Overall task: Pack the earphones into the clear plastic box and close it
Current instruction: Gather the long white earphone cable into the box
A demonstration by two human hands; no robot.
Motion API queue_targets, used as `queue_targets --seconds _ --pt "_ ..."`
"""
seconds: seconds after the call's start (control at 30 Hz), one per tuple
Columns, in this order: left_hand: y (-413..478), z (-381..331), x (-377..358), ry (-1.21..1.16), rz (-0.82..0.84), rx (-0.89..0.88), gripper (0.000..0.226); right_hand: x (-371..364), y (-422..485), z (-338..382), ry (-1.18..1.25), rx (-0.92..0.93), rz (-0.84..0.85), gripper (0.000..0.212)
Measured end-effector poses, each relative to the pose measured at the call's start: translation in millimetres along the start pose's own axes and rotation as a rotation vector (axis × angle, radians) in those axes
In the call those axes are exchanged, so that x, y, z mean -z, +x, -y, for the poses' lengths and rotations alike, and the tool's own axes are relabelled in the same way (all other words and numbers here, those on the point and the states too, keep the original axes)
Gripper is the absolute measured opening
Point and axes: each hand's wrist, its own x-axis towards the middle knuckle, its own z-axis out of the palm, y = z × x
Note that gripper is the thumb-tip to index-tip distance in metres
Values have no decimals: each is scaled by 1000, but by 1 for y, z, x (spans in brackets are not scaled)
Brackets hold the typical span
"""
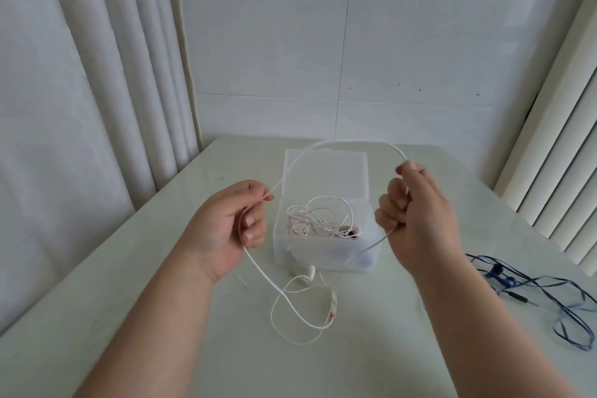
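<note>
The clear plastic box [323,252] stands open in the middle of the table, its lid [326,171] tipped back behind it. A tangle of white earphones [319,220] lies inside. My left hand [232,223] and my right hand [416,213] both grip the cable of another pair of white earphones [342,141], held up above the box. The cable arches between the two hands. Its lower part trails onto the table in front of the box, with an earbud [310,271] and a remote [332,304] lying there.
Blue earphones [529,287] lie in loose loops on the table [161,317] at the right. White curtains [97,74] hang at the left, a ribbed white panel [562,171] stands at the right, and a tiled wall is behind the table.
</note>
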Motion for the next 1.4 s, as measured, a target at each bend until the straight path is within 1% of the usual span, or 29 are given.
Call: queue_targets --seconds 0.1,0.17,0.27,0.33,0.4,0.47,0.5,0.57,0.6,0.67,0.73,0.77,0.8,0.83,0.87,0.93,1.0,1.07,1.13,1.23,1.33,1.4 --pt "-5 7 -10 219 88 91 7 -8 -7 -9 -22 -35 117 24" --pt "-6 15 -20 374 130 165 12 -11 -10 -14 -55 -40 177 23" --pt "-7 23 -31 597 172 238 11 -14 -14 -18 -121 -41 202 22" --pt "-9 24 -34 764 270 267 13 -15 -15 -20 -141 -31 211 20" --pt "-12 28 -39 867 379 295 17 -16 -16 -20 -129 -31 226 22" --pt "-13 32 -43 943 444 287 17 -16 -15 -20 -123 -34 224 21" --pt "-14 33 -44 986 465 262 14 -16 -15 -20 -126 -34 216 20" --pt "-13 34 -45 1015 461 200 9 -14 -14 -21 -175 -17 195 19" --pt "-13 32 -45 964 426 178 13 -14 -13 -20 -238 3 180 18" --pt "-11 26 -40 709 327 140 20 -12 -12 -19 -424 37 133 19" --pt "-8 21 -32 302 244 85 16 -10 -10 -18 -569 49 79 20" --pt "-6 18 -27 93 232 55 13 -9 -9 -18 -606 51 64 21" --pt "-4 16 -23 -78 224 21 21 -7 -9 -18 -630 50 58 22" --pt "-2 15 -20 -195 210 -10 30 -7 -9 -18 -646 44 59 23" --pt "-1 13 -17 -269 198 -39 35 -7 -9 -17 -661 30 66 25" --pt "-1 11 -13 -343 189 -83 35 -6 -10 -15 -712 -18 124 29" --pt "0 10 -11 -372 181 -99 32 -7 -13 -14 -750 -75 255 30" --pt "1 11 -10 -382 182 -106 30 -7 -15 -13 -720 -118 349 30" --pt "1 12 -9 -392 184 -103 30 -6 -15 -14 -665 -134 380 30" --pt "0 12 -11 -384 185 -84 33 -7 -17 -17 -695 -67 401 21" --pt "0 13 -14 -320 182 -60 37 -9 -20 -22 -740 -2 470 22" --pt "-2 14 -17 -294 183 -40 36 -11 -22 -26 -775 8 520 20"
